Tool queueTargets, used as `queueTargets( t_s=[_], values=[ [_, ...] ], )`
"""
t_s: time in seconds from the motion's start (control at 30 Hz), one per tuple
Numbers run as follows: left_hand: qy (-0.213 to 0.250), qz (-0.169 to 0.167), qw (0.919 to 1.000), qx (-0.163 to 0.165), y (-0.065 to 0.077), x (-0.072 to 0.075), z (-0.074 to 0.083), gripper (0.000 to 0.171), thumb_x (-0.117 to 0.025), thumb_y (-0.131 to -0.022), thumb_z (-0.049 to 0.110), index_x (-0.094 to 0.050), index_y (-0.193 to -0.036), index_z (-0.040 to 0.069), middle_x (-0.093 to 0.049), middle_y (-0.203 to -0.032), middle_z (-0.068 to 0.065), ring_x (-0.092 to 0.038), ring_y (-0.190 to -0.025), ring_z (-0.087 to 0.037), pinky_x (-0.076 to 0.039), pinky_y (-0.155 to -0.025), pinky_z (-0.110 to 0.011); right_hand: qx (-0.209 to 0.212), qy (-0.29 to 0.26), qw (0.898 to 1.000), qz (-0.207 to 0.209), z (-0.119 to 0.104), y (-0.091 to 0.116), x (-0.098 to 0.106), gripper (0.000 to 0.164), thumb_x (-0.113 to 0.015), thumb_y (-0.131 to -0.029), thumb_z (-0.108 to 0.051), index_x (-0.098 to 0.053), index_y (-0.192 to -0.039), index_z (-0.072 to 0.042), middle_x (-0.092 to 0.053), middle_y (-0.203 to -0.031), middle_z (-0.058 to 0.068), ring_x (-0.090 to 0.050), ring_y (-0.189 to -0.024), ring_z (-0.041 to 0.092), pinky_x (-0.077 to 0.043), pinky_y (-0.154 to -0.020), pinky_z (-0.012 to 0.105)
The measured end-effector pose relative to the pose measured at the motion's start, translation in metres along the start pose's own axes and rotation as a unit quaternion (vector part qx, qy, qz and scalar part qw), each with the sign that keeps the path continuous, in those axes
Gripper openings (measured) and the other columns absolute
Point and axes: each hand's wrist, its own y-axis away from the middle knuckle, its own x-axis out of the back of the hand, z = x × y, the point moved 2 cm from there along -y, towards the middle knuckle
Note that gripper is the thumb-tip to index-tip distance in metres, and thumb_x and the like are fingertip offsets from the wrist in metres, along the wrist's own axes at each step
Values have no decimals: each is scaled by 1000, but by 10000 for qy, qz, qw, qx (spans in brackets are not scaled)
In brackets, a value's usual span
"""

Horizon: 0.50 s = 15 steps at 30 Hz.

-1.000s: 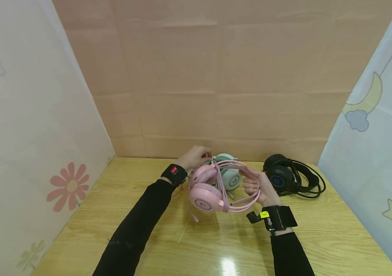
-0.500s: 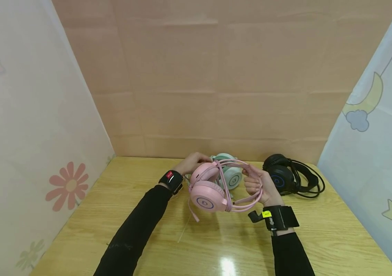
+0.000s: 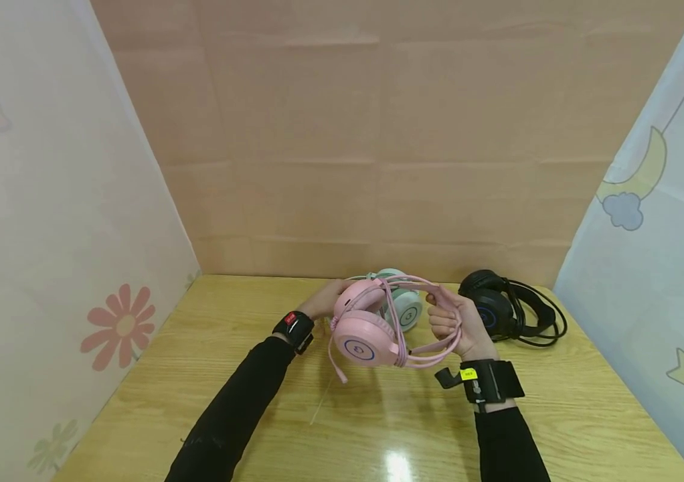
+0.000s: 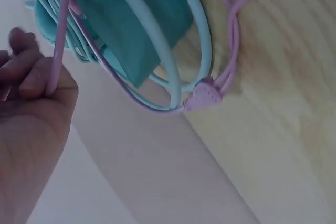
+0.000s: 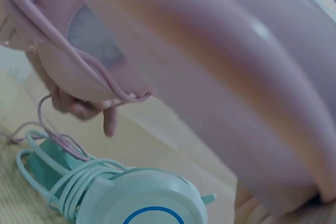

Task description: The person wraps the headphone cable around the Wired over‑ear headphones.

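My right hand (image 3: 461, 327) grips the headband of a pink headset (image 3: 366, 338), which is raised off the table and tilted. Its ear cups face left, and pink cable is wrapped around the band. Behind those cups my left hand (image 3: 325, 300) is partly hidden in the head view. The left wrist view shows that hand (image 4: 42, 98) pinching a strand of pink cable (image 4: 60, 40). This cable passes by the mint headset's cable loops (image 4: 157, 40) to a small pink splitter (image 4: 205, 94). The mint headset (image 3: 408, 309) sits behind the pink one, partly covered.
A black headset (image 3: 489, 311) with coiled cable rests on the wooden table (image 3: 294, 428) at the right. A brown paper backdrop (image 3: 378, 134) rises behind, with patterned panels on both sides. One thin pale strand (image 3: 320, 405) lies in front of the pink headset.
My left hand has moved down and left behind the pink ear cups and is now more hidden. The pink headset has shifted slightly right and up in my right hand.
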Motion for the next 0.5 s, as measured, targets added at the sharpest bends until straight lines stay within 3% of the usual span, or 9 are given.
queueTargets(
  t_s=[0.17, 0.27, 0.33, 0.4, 0.5],
  values=[
    [842, 195, 9961, 171, 7, -4, -1, 32, -69, -89, 11, -66, -119, 4, -68, -108, -8, -56, -95, -9, -49, -89, -28, -56, -189, 9997, -123, -1, 2, -2, 55, -10, -108, -42, -49, -111, -3, -8, -67, -8, -14, -51, 6, -19, -51, 18],
    [1075, 412, 9924, 426, 10, -6, -4, 18, -66, -90, 9, -70, -106, 3, -66, -96, -2, -56, -87, -9, -49, -79, -26, -59, -350, 9990, -288, -3, 3, -2, 55, -10, -107, -42, -48, -113, -2, -9, -67, -8, -14, -51, 6, -19, -52, 18],
    [952, 597, 9920, 580, 12, -7, -6, 9, -65, -91, 9, -70, -93, 3, -62, -83, 1, -54, -77, -9, -47, -69, -23, -35, -465, 9982, -383, -4, 4, -3, 57, -9, -107, -43, -47, -113, -1, -10, -67, -8, -14, -51, 6, -19, -52, 18],
    [737, 802, 9926, 529, 14, -8, -6, 9, -65, -89, 7, -68, -84, 1, -57, -75, -1, -51, -70, -11, -44, -63, -23, -13, -550, 9977, -397, -4, 4, -4, 60, -8, -106, -45, -48, -113, -1, -10, -67, -9, -14, -51, 6, -19, -53, 18],
    [213, 1045, 9942, -126, 15, -13, -6, 18, -69, -86, 9, -67, -100, -2, -66, -89, -9, -61, -84, -17, -51, -77, -27, 19, -632, 9973, -363, -4, 2, -6, 64, -6, -105, -48, -48, -113, 0, -10, -67, -9, -13, -51, 6, -19, -53, 18]
  ],
)
